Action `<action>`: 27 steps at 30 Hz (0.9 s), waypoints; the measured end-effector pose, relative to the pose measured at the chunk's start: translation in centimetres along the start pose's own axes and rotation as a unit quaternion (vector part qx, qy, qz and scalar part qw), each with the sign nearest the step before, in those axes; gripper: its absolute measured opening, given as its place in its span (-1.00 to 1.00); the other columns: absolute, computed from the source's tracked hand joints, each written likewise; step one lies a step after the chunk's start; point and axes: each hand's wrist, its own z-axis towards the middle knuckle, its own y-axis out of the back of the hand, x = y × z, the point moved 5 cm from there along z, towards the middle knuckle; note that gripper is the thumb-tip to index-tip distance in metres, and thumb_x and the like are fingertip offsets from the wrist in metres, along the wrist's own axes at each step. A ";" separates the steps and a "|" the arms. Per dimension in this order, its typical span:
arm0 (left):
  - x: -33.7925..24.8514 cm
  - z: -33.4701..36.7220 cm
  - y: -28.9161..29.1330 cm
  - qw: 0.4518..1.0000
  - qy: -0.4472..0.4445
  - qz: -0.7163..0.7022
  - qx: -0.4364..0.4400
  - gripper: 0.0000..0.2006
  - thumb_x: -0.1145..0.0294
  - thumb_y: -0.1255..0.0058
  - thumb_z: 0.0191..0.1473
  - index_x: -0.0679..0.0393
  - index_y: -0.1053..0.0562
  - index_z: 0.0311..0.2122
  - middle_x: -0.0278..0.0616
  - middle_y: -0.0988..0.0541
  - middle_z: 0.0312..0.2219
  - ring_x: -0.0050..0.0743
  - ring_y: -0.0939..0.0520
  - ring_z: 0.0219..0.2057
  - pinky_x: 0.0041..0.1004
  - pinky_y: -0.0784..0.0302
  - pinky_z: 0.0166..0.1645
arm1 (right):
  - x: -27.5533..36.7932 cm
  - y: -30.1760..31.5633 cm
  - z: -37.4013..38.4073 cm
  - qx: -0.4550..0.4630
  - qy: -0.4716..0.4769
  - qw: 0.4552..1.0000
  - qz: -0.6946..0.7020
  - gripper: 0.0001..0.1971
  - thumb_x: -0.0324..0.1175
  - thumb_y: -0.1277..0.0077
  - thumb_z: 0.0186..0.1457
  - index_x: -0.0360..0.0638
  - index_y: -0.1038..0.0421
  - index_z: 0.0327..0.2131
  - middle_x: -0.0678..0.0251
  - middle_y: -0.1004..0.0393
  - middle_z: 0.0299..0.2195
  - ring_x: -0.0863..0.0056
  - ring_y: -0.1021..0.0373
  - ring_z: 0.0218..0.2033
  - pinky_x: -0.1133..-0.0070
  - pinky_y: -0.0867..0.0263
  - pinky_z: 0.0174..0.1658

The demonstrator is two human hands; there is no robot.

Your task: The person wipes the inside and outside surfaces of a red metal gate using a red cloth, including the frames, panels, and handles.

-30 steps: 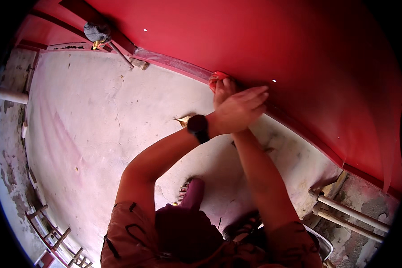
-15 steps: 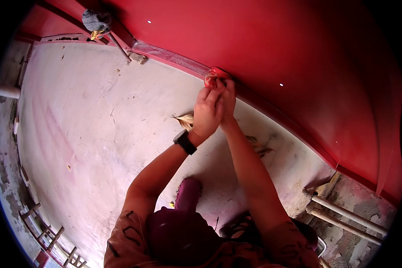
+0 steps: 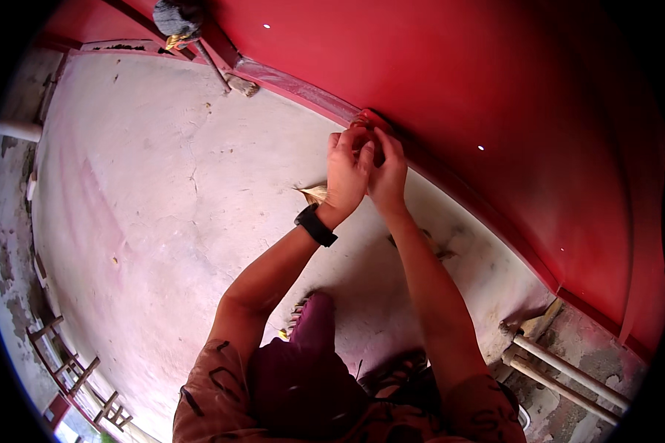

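My left hand point(image 3: 347, 171) and my right hand point(image 3: 388, 171) meet at the foot of a large red panel point(image 3: 421, 74). Both are closed, their bent fingers drawn together around a small red thing point(image 3: 361, 120). Its top pokes out beyond my fingertips, against the panel's lower ledge point(image 3: 303, 89); my fingers hide the rest, and I cannot make out its kind. A black watch point(image 3: 316, 225) is on my left wrist. Beside that wrist, on the pale floor point(image 3: 148, 184), lies a dry leaf point(image 3: 315, 193).
At the panel's far left end leans a stick point(image 3: 213, 68) with a grey cloth bundle point(image 3: 177, 20) on top, beside a stone point(image 3: 241, 86). Two pale poles point(image 3: 569, 373) lie at the lower right. A wooden ladder-like frame point(image 3: 70, 369) lies at the lower left.
My fingers have shifted around the red thing, and less of it shows. My right hand has come out from behind the left and sits more beside it. The view has moved slightly.
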 end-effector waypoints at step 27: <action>2.1 4.2 2.4 0.955 -0.202 0.208 0.064 -0.59 0.56 0.10 -0.05 0.29 -0.35 -0.01 0.10 -0.48 -0.11 -0.01 -0.46 0.00 -0.27 -0.42 0.05 | 0.6 -5.5 3.7 0.110 0.144 0.958 -0.221 -0.54 -0.55 0.01 -0.12 -0.29 -0.32 -0.04 0.03 -0.37 -0.09 0.05 -0.30 -0.16 0.27 -0.22 -0.04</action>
